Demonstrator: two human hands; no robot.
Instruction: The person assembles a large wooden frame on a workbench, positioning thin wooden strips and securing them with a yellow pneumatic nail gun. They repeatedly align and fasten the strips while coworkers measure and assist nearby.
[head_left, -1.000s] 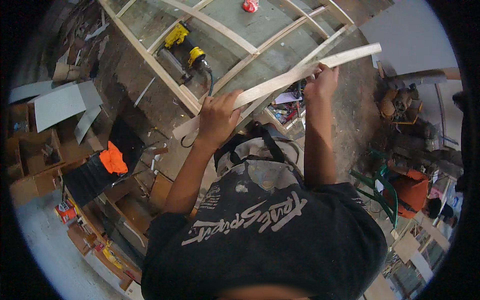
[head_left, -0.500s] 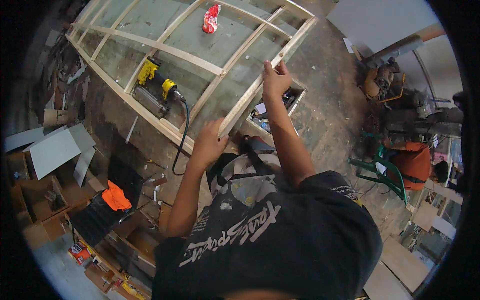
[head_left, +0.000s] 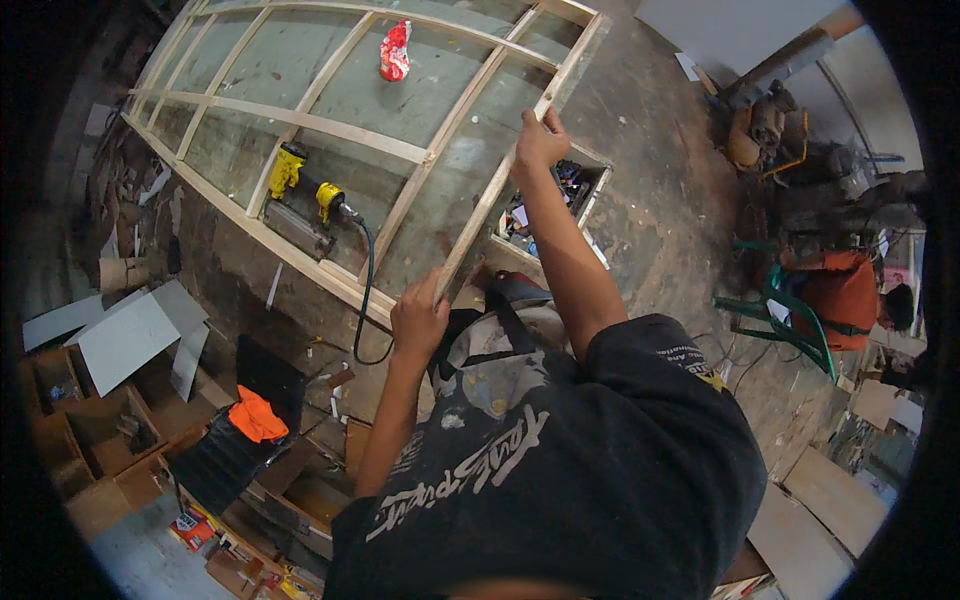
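Observation:
A large frame of pale wooden strips [head_left: 360, 132] lies over a greenish panel [head_left: 350, 85] that shows through its openings. My left hand [head_left: 420, 318] is closed on the near end of the frame's right-hand wooden strip [head_left: 490, 194]. Farther up that same strip, my right hand [head_left: 541, 141] pinches it between thumb and fingers. A yellow and black nail gun [head_left: 305, 183] rests inside the frame, left of my hands, with a dark hose [head_left: 366, 290] running from it. Beyond it on the panel sits a crumpled red and white plastic bag [head_left: 395, 52].
Beside my right forearm stands an open wooden box [head_left: 603, 182] of tools and small items. A black chair [head_left: 225, 460] carrying an orange cloth [head_left: 257, 415] is at lower left, near wooden compartments [head_left: 110, 430]. At right, a person in orange [head_left: 832, 300] is by a green chair [head_left: 795, 325].
The whole view has shifted slightly, the frame now appearing a little farther left. Both hands stay on the strip, and the left hand's fingers point more upward. The nail gun stays in place on the panel.

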